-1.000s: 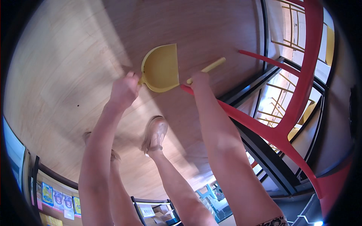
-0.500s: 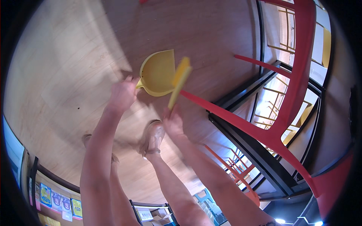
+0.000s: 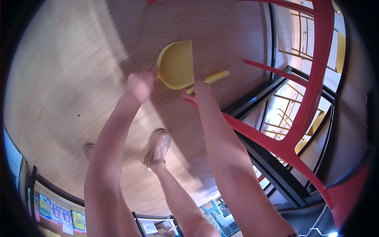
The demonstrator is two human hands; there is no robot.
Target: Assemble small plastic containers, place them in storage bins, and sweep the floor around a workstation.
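My left hand (image 3: pixel 141 84) is closed round the short handle of a yellow dustpan (image 3: pixel 176 65). The pan lies low over the wooden floor, its straight edge turned to the right. To the right of it, my right hand (image 3: pixel 199 91) grips the handle of a yellow hand brush (image 3: pixel 218 77). The brush head points right and slightly away, beyond the pan's straight edge. Its handle passes close to the pan's near corner; whether they touch I cannot tell. My right wrist crosses in front of a red chair leg.
A red chair (image 3: pixel 294 130) stands at the right, with its legs reaching over the floor beside my right arm. Behind it is a black-framed glass partition (image 3: pixel 272 170). My shoe (image 3: pixel 158 144) is below the hands. A small dark speck (image 3: pixel 79 115) lies on the floor (image 3: pixel 59 91) at left.
The dustpan and my left hand have shifted right and away from me. My right hand has moved farther out, and the brush has swung from pointing away to pointing right.
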